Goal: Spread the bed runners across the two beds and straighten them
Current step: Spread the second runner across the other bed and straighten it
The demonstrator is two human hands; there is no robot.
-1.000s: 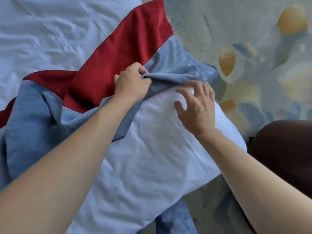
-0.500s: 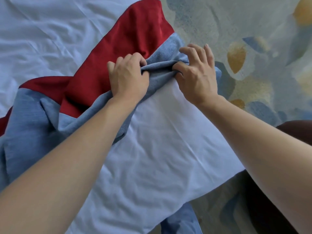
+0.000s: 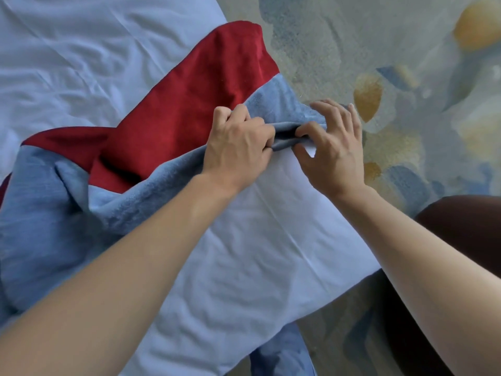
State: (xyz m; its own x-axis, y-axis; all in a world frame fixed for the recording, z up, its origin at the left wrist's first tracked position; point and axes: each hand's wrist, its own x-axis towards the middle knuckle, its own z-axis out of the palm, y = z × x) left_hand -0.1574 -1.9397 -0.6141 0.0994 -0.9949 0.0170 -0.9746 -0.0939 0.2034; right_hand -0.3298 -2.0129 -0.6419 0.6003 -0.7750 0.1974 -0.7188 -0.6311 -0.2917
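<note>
so my right hand (image 3: 334, 156) has just come over to pinch the blue-and-red bed runner (image 3: 173, 126) next to my left hand (image 3: 238, 147), both clamped on its bunched edge at the bed (image 3: 271, 253) corner, ready to pull straight i reckon

At frame centre, the left hand (image 3: 238, 147) grips a bunched fold of the red-and-blue bed runner (image 3: 173, 126) on the white bed (image 3: 257, 253); the right hand (image 3: 333, 153) pinches the same fold beside it, above patterned carpet (image 3: 352, 44).
</note>
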